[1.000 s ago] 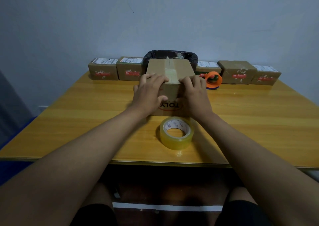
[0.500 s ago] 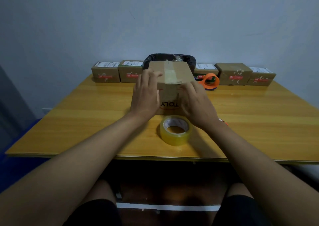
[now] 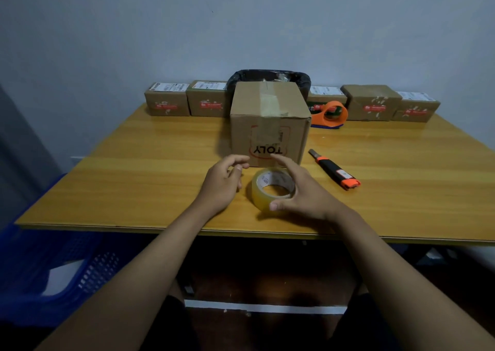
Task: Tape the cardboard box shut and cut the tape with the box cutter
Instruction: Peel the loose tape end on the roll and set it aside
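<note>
The cardboard box (image 3: 267,125) stands upright mid-table, its flaps closed, with a strip of tape along the top seam and down the front face. In front of it a roll of clear tape (image 3: 257,192) lies flat. My right hand (image 3: 302,192) arches over the roll, thumb against its near side and fingers spread above the far rim. My left hand (image 3: 222,184) hovers just left of the roll, fingers loosely curled and holding nothing. The black and orange box cutter (image 3: 334,171) lies on the table to the right of the box, untouched.
The wooden table (image 3: 134,184) carries a row of small labelled boxes (image 3: 167,102) along the wall, a black-lined bin (image 3: 267,76) behind the box and an orange tape dispenser (image 3: 330,115) at back right. A blue crate (image 3: 53,270) sits on the floor at left.
Both hands have left the box and come back toward me. The right hand now spans the tape roll and the left hangs beside it. The box cutter has come into sight.
</note>
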